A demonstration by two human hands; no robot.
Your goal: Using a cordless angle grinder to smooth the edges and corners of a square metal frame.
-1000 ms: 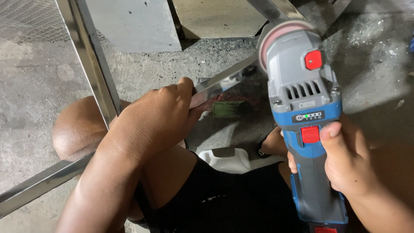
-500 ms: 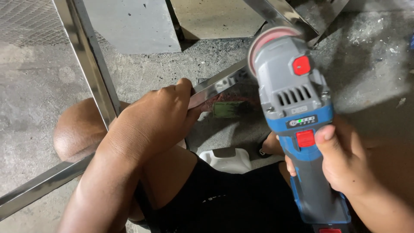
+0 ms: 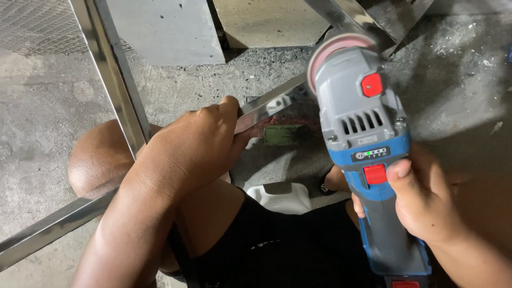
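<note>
My left hand [image 3: 189,146] is wrapped around a shiny steel bar [image 3: 272,101] that runs from lower left to upper right across my knee. My right hand [image 3: 421,200] grips the blue handle of a cordless grey and blue angle grinder [image 3: 362,133], thumb by its red switch. The grinder's pinkish disc [image 3: 333,50] sits at the bar's upper end, close to where it meets another steel piece [image 3: 346,18]. Whether the disc touches the metal cannot be told.
A second steel bar [image 3: 109,69] stands upright at the left and crosses the held one. Flat grey boards [image 3: 165,29] lie at the top on the concrete floor. A small green block [image 3: 282,134] and a white container [image 3: 280,197] lie near my legs.
The grinder has shifted left and toward the bar's upper end, its disc now nearer the joint. My left hand keeps its hold on the bar.
</note>
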